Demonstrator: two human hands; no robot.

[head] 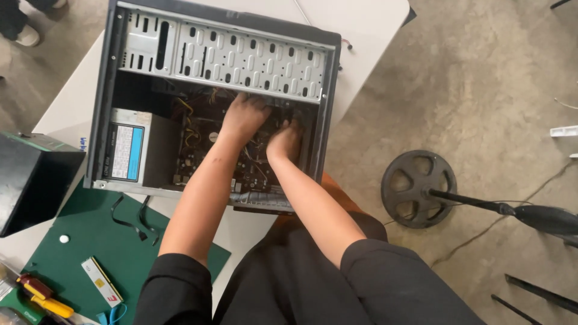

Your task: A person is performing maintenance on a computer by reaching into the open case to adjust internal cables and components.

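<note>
We had the computer case [211,57] lying open on the tabletop [72,102], side panel off. Left hand [244,114] and right hand [285,141] were buried among motherboard wires [192,129]; grip hidden. Memory stick [101,281] waited unfitted at seven o'clock.

An open computer case [214,96] lies on the table [373,24], at twelve o'clock from the person. Both hands reach inside it, left hand [242,115] just beside right hand [285,141], over the circuit board [253,168]. The power supply [135,147] sits at nine o'clock from them. At seven o'clock a mat [90,235] carries a memory stick [102,281].
</note>
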